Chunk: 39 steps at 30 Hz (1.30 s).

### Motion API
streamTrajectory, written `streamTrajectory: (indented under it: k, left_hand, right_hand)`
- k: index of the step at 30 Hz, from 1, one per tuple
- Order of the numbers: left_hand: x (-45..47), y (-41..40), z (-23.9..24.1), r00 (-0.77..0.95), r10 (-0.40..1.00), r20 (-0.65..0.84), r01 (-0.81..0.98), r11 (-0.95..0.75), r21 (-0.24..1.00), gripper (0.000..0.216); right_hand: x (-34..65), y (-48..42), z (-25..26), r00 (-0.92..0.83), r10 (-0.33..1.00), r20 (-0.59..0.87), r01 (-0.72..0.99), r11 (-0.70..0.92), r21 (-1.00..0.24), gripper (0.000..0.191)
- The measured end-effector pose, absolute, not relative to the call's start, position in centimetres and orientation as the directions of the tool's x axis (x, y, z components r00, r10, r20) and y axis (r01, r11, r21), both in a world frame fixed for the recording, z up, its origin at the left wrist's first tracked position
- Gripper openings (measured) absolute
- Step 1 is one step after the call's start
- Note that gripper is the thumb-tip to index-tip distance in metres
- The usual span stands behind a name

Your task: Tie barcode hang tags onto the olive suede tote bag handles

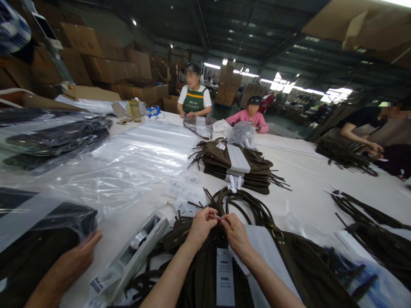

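My left hand (pixel 203 224) and my right hand (pixel 235 231) meet fingertip to fingertip over a dark brown fabric bag (pixel 202 278). Both are closed in a pinch on something small and pale, too tiny to name. Below them a white printed hang tag (pixel 225 273) lies against the bag. Dark cord-like straps (pixel 253 205) loop just beyond my fingers, with a white tag loop (pixel 236 183) near their top. A pale paper sheet (pixel 269 252) is to the right of my right hand, beside more brown fabric with brass-coloured fittings.
A grey tray (pixel 128 256) stands left of my arms. Farther left, a co-worker's hand (pixel 73 265) touches a plastic-wrapped bag (pixel 41 239). Clear plastic sheets (pixel 144 149), small printed labels (pixel 186 192) and stacked brown bags (pixel 236 164) cover parts of the table. Other people work across it.
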<state>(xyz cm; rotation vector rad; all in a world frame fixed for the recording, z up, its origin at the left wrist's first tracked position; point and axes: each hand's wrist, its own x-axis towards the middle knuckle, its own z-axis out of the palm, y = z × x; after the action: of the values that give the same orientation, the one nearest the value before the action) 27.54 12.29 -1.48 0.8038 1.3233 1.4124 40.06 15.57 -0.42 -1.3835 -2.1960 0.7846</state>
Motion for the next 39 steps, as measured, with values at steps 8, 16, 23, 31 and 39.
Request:
streamTrajectory:
  k: [8, 16, 23, 31, 39]
  left_hand:
    - [27.9, 12.8, -2.4, -0.329, 0.939, -0.096, -0.080, 0.074, 0.994, 0.026]
    - [28.1, 12.8, -2.6, -0.370, 0.926, -0.073, 0.020, 0.087, 0.996, 0.023]
    - [28.1, 12.8, -2.5, -0.360, 0.929, -0.086, 0.014, 0.098, 0.995, 0.022]
    - [28.0, 12.7, -2.7, -0.354, 0.929, -0.104, -0.013, 0.107, 0.994, 0.023]
    - [28.1, 12.7, -2.5, -0.350, 0.931, -0.105, -0.026, 0.102, 0.994, 0.022]
  right_hand:
    - [40.1, 15.4, -0.5, -0.442, 0.893, 0.083, 0.683, 0.394, -0.615, 0.017]
    - [40.0, 15.3, -0.5, -0.451, 0.889, 0.084, 0.689, 0.406, -0.601, 0.018]
    - [40.2, 15.4, -0.7, -0.454, 0.887, 0.078, 0.686, 0.404, -0.605, 0.018]
    - [40.2, 15.5, -0.7, -0.456, 0.886, 0.087, 0.680, 0.409, -0.608, 0.018]
    - [40.0, 15.3, -0.6, -0.447, 0.893, 0.061, 0.687, 0.385, -0.616, 0.016]
